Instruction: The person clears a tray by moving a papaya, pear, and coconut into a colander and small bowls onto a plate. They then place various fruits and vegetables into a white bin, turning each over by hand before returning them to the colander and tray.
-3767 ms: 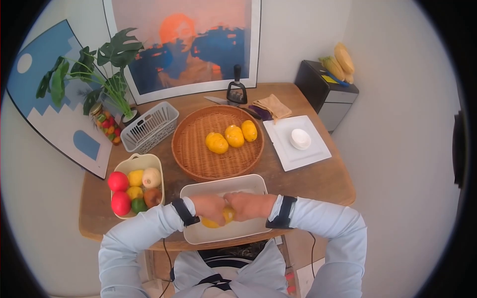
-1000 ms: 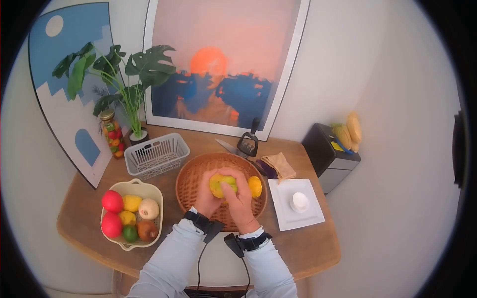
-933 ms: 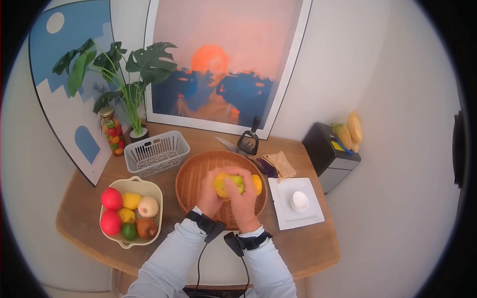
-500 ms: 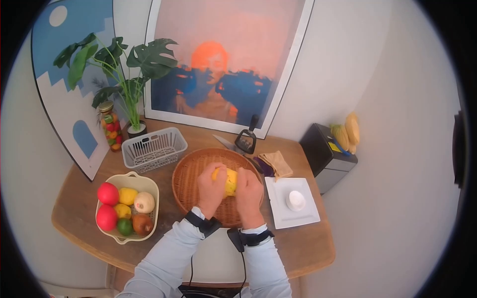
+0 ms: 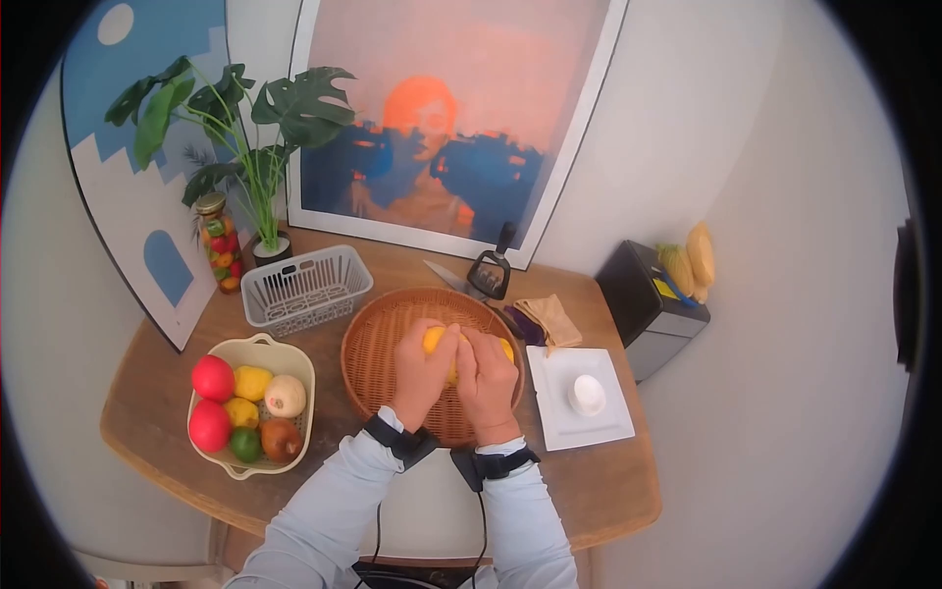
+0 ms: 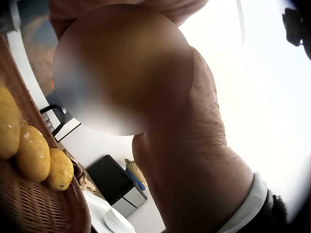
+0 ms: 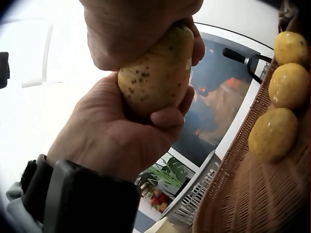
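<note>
My left hand (image 5: pixel 420 375) and right hand (image 5: pixel 489 388) grip one yellow mango (image 7: pixel 153 82) between them, above the round wicker basket (image 5: pixel 368 378). In the right wrist view the mango shows dark specks and a green patch near its top. The left hand (image 7: pixel 109 128) cups it from below there, and the right hand (image 7: pixel 136 31) wraps it from above. Fingers cover most of it in the head view. Three more yellow mangoes lie in a row in the basket, the nearest mango (image 7: pixel 273 135) with wet-looking spots. A blurred disc hides the hold in the left wrist view.
A white basin (image 5: pixel 427 510) sits at the near edge, below my forearms. Left stands a cream colander (image 5: pixel 304 412) of fruit and vegetables, with a grey plastic basket (image 5: pixel 306 290) behind. Right are a square white plate (image 5: pixel 549 422), a cloth (image 5: pixel 554 319) and a black-handled tool (image 5: pixel 491 275).
Both hands have come up from the white basin with the mango to above the wicker basket. Over the last second they have turned it, and its green side no longer shows in the head view.
</note>
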`<state>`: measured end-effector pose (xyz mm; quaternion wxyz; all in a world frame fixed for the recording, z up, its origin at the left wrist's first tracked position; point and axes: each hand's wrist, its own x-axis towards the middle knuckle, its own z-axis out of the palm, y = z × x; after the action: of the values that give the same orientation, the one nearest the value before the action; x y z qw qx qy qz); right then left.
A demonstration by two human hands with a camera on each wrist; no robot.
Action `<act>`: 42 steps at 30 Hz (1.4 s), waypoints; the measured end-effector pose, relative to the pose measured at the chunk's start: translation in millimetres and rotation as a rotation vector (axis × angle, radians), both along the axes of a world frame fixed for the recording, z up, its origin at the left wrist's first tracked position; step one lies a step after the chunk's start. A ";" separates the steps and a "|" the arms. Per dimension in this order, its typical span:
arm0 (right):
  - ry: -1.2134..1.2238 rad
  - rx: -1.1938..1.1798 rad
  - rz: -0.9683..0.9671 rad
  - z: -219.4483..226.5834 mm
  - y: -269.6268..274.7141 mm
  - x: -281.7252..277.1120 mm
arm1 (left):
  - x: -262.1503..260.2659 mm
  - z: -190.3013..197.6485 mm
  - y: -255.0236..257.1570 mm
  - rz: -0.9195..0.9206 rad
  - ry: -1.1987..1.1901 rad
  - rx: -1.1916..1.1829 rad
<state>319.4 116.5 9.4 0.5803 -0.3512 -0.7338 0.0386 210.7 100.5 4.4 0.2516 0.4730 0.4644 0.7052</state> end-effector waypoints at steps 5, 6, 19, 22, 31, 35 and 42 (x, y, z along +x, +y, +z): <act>0.833 -1.084 0.285 10.5 0.2 -3.4 | 5.5 16.7 -7.9 0.030 0.060 0.041; 0.620 -0.854 0.214 4.0 0.7 -3.1 | 6.2 15.5 -7.9 0.033 0.072 0.033; 0.541 -0.848 0.327 -5.0 2.4 -3.0 | -5.5 5.5 0.3 -0.071 0.033 -0.005; 0.033 -0.067 0.082 7.3 -1.0 -6.1 | -9.9 5.1 2.7 -0.137 -0.357 -0.195; 0.374 -0.550 0.298 -8.7 10.3 8.0 | -10.0 19.6 -9.6 -0.246 -0.357 -0.181; -0.121 0.153 -0.008 12.8 -1.9 -1.6 | -16.2 18.4 -13.0 -0.264 -0.404 -0.206; 0.203 -0.509 0.173 15.3 -7.9 3.4 | -8.7 19.0 -11.5 -0.202 -0.326 -0.117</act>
<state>322.8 108.6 24.8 0.5386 -0.4162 -0.6657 0.3059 202.1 88.9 23.4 0.4199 0.3813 0.4078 0.7155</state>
